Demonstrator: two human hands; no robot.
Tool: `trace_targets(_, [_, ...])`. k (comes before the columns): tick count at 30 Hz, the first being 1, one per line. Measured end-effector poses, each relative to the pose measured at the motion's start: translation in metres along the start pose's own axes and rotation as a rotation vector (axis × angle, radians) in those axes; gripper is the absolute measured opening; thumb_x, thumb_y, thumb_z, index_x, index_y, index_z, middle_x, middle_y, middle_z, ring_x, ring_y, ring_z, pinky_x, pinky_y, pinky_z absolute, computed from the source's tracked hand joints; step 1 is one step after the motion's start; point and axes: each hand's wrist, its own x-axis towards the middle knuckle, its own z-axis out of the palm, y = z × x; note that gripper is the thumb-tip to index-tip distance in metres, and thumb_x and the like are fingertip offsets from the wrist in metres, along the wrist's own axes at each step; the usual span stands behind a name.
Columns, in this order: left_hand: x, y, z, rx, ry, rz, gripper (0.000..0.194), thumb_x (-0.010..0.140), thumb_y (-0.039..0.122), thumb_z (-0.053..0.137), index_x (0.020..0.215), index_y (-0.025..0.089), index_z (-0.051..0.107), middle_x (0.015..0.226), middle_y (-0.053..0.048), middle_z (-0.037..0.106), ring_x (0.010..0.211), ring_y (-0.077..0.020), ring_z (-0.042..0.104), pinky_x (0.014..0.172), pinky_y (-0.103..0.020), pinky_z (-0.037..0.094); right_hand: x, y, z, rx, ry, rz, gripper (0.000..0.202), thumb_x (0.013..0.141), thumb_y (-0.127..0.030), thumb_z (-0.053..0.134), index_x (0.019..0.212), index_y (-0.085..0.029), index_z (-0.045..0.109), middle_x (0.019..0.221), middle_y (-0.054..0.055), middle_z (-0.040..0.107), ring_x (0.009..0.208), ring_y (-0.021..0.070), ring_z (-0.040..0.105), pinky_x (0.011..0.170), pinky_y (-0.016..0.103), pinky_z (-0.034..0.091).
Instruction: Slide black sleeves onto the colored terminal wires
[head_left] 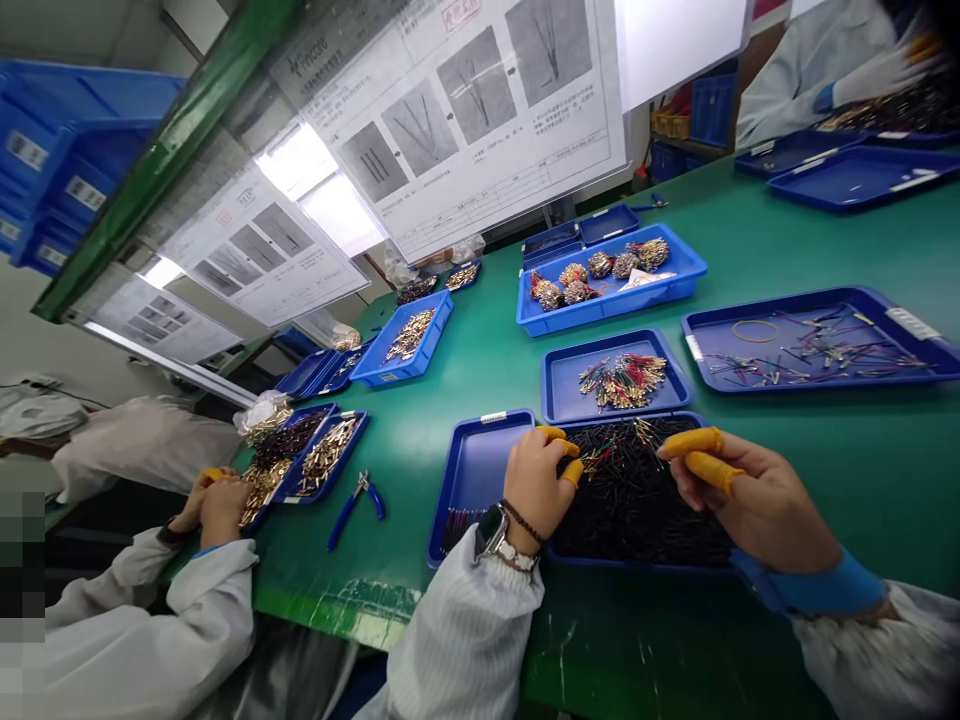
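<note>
My left hand (538, 488), with yellow finger cots, is closed over the left side of a tray of black tube-like pieces (645, 520). Thin red and green wires (598, 461) with metal tips stick out at its fingertips. Opposite it, my right hand (757, 495) pinches a thin wire (658, 452) between cot-covered fingertips over the same tray. More metal-tipped wires (642, 432) lie near the tray's far edge, between the hands. Just behind sits a blue tray (555, 400) with a pile of red and dark wires with gold ends (626, 380).
A blue tray (491, 435) at left holds dark wires. Pliers (360, 505) lie farther left. Behind are a bin (611, 315) of wire bundles and a tray (825, 380) of loose wires. A co-worker's hands (217, 500) work at left; another person (817, 70) sits opposite. Instruction sheets (480, 190) hang above.
</note>
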Motion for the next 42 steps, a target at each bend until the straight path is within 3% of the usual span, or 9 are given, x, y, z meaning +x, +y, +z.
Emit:
trace_targets(6, [0.010,0.001,0.005,0.178,-0.139,0.007,0.014,0.076,0.027,0.064,0.088,0.021,0.063,0.098,-0.004,0.056,0.095,-0.0209,0.052,0.082,-0.034,0.043,0.000,0.000,-0.001,0.022,-0.025,-0.006,0.016,0.075,-0.019,0.057,0.084,-0.018,0.070,0.061,0.002,0.054,0.054,0.0128,0.045,0.046,0.025,0.036])
trace_targets(12, [0.010,0.008,0.000,0.263,-0.171,0.046,0.005,0.080,0.022,0.058,0.084,0.018,0.059,0.095,-0.005,0.056,0.090,-0.0200,0.052,0.077,-0.032,0.043,0.001,0.000,-0.001,0.025,-0.071,-0.026,0.016,0.076,-0.019,0.057,0.085,-0.018,0.069,0.060,0.002,0.054,0.053,0.0126,0.046,0.046,0.025,0.036])
trace_targets(24, [0.017,0.022,-0.044,0.367,-0.197,0.178,0.001,0.080,0.020,0.060,0.078,0.019,0.060,0.086,-0.004,0.060,0.082,-0.0206,0.055,0.074,-0.034,0.040,0.005,0.005,-0.004,-0.021,-0.082,-0.067,0.017,0.076,-0.016,0.053,0.086,-0.016,0.067,0.058,0.000,0.054,0.050,0.0102,0.045,0.046,0.023,0.036])
trace_targets(28, [0.018,0.017,-0.057,0.077,-0.105,0.067,0.005,0.079,0.020,0.059,0.074,0.019,0.059,0.089,-0.003,0.062,0.086,-0.0187,0.057,0.078,-0.031,0.042,0.005,0.002,-0.002,-0.167,-0.157,0.016,0.017,0.078,-0.023,0.052,0.081,-0.015,0.066,0.055,-0.001,0.054,0.041,0.0079,0.043,0.040,0.022,0.036])
trace_targets(31, [0.009,0.024,-0.050,-0.362,0.051,-0.097,0.006,0.080,0.022,0.056,0.081,0.018,0.060,0.090,-0.004,0.064,0.084,-0.0176,0.058,0.075,-0.029,0.045,0.004,0.005,0.007,-0.320,-0.220,0.148,0.018,0.076,-0.030,0.057,0.079,-0.014,0.064,0.058,0.000,0.056,0.037,0.0068,0.042,0.032,0.019,0.031])
trace_targets(33, [0.001,0.036,-0.037,-0.649,0.020,-0.155,0.014,0.082,0.027,0.055,0.087,0.015,0.061,0.085,-0.005,0.065,0.077,-0.0167,0.060,0.072,-0.028,0.047,0.003,0.005,0.013,-0.305,-0.170,0.144,0.022,0.073,-0.033,0.062,0.086,-0.015,0.062,0.068,0.001,0.059,0.040,0.0070,0.045,0.030,0.018,0.031])
trace_targets(35, [-0.005,0.051,-0.022,-0.788,-0.046,-0.187,0.016,0.081,0.028,0.056,0.087,0.014,0.061,0.076,-0.003,0.063,0.073,-0.0159,0.059,0.071,-0.027,0.047,0.003,0.003,0.015,-0.251,-0.099,0.090,0.023,0.072,-0.033,0.063,0.087,-0.016,0.060,0.066,0.000,0.058,0.039,0.0061,0.043,0.031,0.017,0.031])
trace_targets(38, [-0.005,0.070,-0.006,-0.747,-0.065,-0.175,0.018,0.083,0.030,0.054,0.088,0.014,0.060,0.077,-0.003,0.063,0.071,-0.0151,0.058,0.067,-0.025,0.046,0.005,-0.006,0.012,-0.219,-0.037,0.004,0.012,0.073,-0.027,0.062,0.077,-0.016,0.059,0.048,-0.006,0.048,0.034,0.0048,0.035,0.033,0.018,0.027])
trace_targets(42, [0.003,0.080,0.002,-0.520,-0.103,-0.043,0.013,0.083,0.024,0.053,0.081,0.017,0.063,0.077,-0.003,0.065,0.069,-0.0148,0.057,0.061,-0.023,0.043,0.007,-0.020,0.000,-0.250,-0.037,-0.075,0.009,0.072,-0.024,0.064,0.074,-0.016,0.060,0.054,-0.003,0.054,0.040,0.0061,0.040,0.037,0.019,0.030])
